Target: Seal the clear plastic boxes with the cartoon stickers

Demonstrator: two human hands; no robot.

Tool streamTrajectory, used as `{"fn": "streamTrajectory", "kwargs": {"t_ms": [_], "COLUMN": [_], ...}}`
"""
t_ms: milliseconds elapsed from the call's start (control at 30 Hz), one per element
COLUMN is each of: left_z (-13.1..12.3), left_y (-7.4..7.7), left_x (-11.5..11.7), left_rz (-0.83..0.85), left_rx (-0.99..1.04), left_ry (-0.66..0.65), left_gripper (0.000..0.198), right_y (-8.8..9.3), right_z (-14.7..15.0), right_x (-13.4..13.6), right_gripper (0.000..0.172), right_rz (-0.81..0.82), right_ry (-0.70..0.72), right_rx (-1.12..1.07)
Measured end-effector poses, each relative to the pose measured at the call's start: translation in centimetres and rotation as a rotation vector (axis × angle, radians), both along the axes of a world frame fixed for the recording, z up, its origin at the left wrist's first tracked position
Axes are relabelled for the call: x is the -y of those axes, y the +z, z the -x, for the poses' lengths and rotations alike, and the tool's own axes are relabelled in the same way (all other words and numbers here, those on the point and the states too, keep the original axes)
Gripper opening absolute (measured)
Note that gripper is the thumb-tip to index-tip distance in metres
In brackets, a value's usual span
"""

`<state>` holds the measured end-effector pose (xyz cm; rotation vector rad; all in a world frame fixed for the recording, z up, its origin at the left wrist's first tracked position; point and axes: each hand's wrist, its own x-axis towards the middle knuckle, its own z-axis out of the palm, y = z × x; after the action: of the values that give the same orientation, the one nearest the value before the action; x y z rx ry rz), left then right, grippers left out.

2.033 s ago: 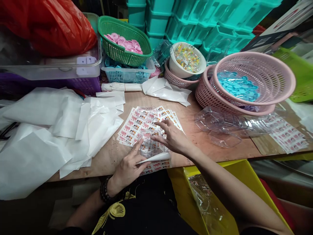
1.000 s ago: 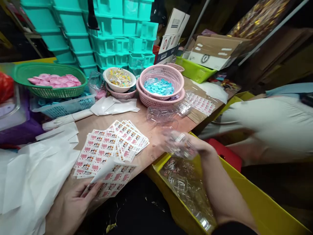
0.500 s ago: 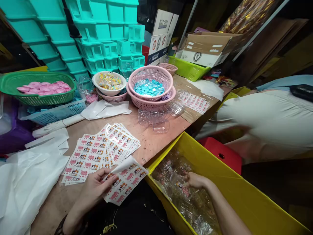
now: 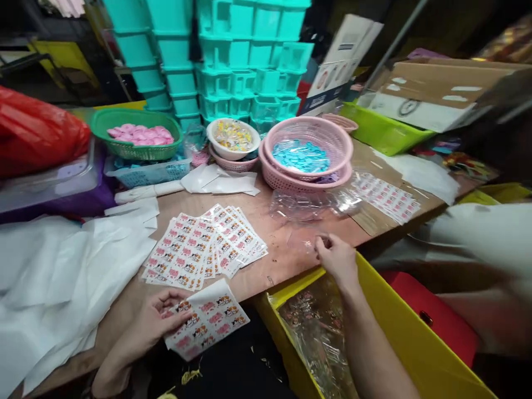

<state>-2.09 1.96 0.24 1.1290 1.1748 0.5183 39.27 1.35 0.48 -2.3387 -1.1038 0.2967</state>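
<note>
My left hand [image 4: 168,316] pinches a sheet of cat stickers [image 4: 210,318] at its left side, above my lap. My right hand [image 4: 336,257] is over the table edge, its fingers closed at a clear plastic piece [image 4: 305,238] that is blurred. More sticker sheets [image 4: 183,249] lie fanned out on the table [image 4: 282,271]. Behind my right hand are clear plastic packs [image 4: 297,205]. Below it, the yellow bin [image 4: 399,332] holds many clear packs [image 4: 320,343] with stickers on them.
Pink baskets [image 4: 307,183] with blue pieces, a white bowl [image 4: 214,147] and a green basket [image 4: 103,136] stand at the back. White backing paper [image 4: 70,288] covers the left. A person's pale clothing [image 4: 490,238] shows at right, beside a red box [image 4: 436,316].
My right hand has come up out of the yellow bin to the table edge, where it now holds a clear piece. The view has turned left; my left hand still holds its sheet.
</note>
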Motion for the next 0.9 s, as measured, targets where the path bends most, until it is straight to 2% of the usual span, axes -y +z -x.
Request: {"fn": "streamTrajectory", "kwargs": {"t_ms": [67,133,233,300,367,433,533,600,667,700,767,833,900], "left_z": [0.5,0.6,0.5,0.7,1.0,1.4,1.4,1.0,0.6,0.4,0.3,0.4,0.4], "left_y": [0.9,1.8,2.6,2.6,2.1,1.6,1.3,1.5,1.7,1.7,1.4,0.8,-0.2], "left_x": [-0.2,-0.5,-0.8,-1.0,-1.3,-1.7,-2.3,-2.6,-2.8,-2.8,-2.6,-2.2,-1.9], "left_rz": [-0.088,-0.183,-0.278,-0.305,-0.318,-0.325,-0.316,-0.31,-0.308,-0.306,-0.275,-0.195,-0.094], "left_rx": [-0.058,-0.104,-0.151,-0.164,-0.172,-0.186,-0.209,-0.216,-0.211,-0.192,-0.098,0.032,0.133], "left_ry": [-0.017,-0.084,-0.185,-0.194,-0.171,-0.154,-0.198,-0.264,-0.315,-0.299,-0.174,-0.019,0.069], "left_gripper": [0.025,0.019,0.017,0.019,0.022,0.025,0.024,0.023,0.025,0.025,0.019,0.028,0.039], "right_y": [-0.6,-1.1,-1.4,-1.3,-0.8,0.3,3.1,4.8,5.6,5.6,4.8,3.8,2.7], "right_z": [4.5,10.1,17.6,20.3,20.7,19.5,17.5,17.5,18.6,19.2,20.1,20.3,20.1], "right_x": [-0.5,-2.4,-6.3,-8.1,-8.8,-8.3,-6.0,-4.4,-3.4,-3.2,-3.2,-3.4,-3.5], "right_gripper": [0.028,0.026,0.025,0.025,0.026,0.026,0.023,0.028,0.027,0.02,0.004,0.005,0.01], "right_rz": [-0.071,-0.059,0.051,0.116,0.171,0.179,-0.017,-0.118,-0.048,0.021,0.107,0.118,0.09], "right_ry": [0.149,0.321,0.523,0.607,0.676,0.737,0.857,1.051,1.257,1.302,1.256,1.15,1.108], "right_rx": [-0.126,-0.175,-0.088,-0.007,0.03,-0.011,-0.114,-0.128,-0.145,-0.177,-0.281,-0.406,-0.477]}}
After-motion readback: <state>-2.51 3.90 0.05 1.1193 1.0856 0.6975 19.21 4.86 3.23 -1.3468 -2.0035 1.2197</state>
